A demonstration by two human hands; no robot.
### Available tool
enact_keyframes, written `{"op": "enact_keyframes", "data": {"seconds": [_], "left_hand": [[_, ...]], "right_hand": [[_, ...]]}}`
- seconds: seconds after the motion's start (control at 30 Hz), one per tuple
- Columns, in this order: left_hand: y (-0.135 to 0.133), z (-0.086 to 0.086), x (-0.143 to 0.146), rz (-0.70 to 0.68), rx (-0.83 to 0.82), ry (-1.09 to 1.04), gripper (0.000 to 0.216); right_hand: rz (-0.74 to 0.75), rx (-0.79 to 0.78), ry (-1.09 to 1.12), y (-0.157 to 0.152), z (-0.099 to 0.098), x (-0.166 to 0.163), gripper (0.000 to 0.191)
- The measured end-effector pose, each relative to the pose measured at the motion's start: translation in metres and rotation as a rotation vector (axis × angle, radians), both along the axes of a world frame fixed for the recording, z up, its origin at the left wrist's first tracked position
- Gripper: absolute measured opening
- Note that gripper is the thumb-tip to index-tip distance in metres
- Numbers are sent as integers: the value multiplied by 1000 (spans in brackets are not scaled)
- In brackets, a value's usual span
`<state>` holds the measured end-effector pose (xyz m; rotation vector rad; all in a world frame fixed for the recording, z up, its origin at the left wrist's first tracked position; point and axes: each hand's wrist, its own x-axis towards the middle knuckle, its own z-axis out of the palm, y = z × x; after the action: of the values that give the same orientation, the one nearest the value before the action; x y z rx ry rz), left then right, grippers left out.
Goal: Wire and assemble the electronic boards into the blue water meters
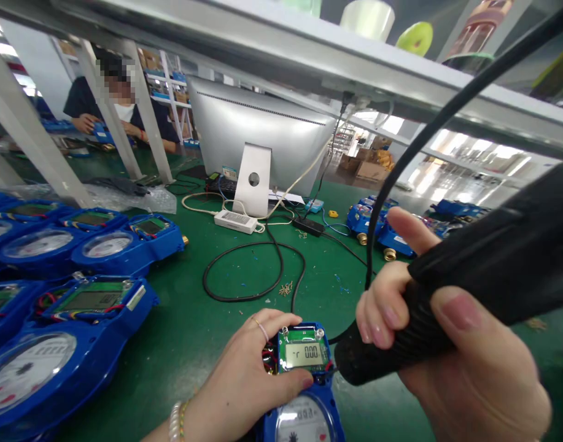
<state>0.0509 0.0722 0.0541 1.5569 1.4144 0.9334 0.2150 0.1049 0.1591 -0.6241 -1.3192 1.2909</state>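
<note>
Blue water meter (304, 393) lay steadied under the left hand (248, 374), fingers pressed flat — the right hand (447, 344) gripped a black electric screwdriver (469, 288), tip at its circuit board (303, 351).

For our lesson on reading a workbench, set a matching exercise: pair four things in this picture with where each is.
Things:
1. black ribbed electric screwdriver
2. blue plastic water meter with lit display
3. silver monitor on its stand
4. row of blue meters

Places:
A. far middle of the green mat
B. under the left hand
C. left side of the mat
D. in the right hand

Pairs: 1-D, 2-B, 3-A, 4-C
</note>
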Motion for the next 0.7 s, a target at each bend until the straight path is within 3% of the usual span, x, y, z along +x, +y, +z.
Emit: {"op": "enact_keyframes", "data": {"seconds": [0.1,0.2,0.3,0.37,0.47,0.57,0.7], "left_hand": [[-1,-5,-4,-28,-76,-13,60],[3,-16,-19,-128,-189,-151,83],[22,-19,-38,-86,-56,-310,79],[41,-13,-43,25,7,-174,64],[74,-4,-33,138,-8,214,43],[105,-8,-10,113,7,432,25],[142,-30,16,34,-32,687,11]], "right_hand": [[73,14,120,14,3,12,46],[-28,72,263,26,13,33,36],[-175,159,379,32,22,57,29],[-245,210,450,34,22,71,26],[-313,237,562,37,16,91,22],[-347,253,644,42,9,108,22],[-381,290,655,46,9,124,23]]}}
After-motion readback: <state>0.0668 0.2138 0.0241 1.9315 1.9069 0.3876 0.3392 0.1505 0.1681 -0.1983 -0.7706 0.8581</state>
